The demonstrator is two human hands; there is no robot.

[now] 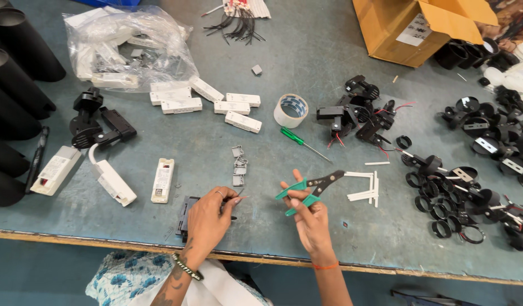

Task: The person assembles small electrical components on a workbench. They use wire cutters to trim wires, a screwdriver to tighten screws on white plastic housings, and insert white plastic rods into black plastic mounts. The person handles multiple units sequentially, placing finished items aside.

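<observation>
My right hand (311, 218) grips green-handled pliers (312, 188), their dark jaws pointing up and to the right above the table. My left hand (210, 218) pinches a thin wire end between thumb and fingers and rests over a black rectangular part (186, 212) near the table's front edge. Small grey clips (238, 165) lie just beyond my left hand. White plastic strips (366, 187) lie right of the pliers' tip.
White driver boxes (234, 106) and a tape roll (290, 110) sit mid-table beside a green screwdriver (298, 141). Black lamp fittings and rings (471, 187) crowd the right. Black tubes (15, 85) line the left, a plastic bag (128, 48) lies behind, and a cardboard box (409, 28) stands far right.
</observation>
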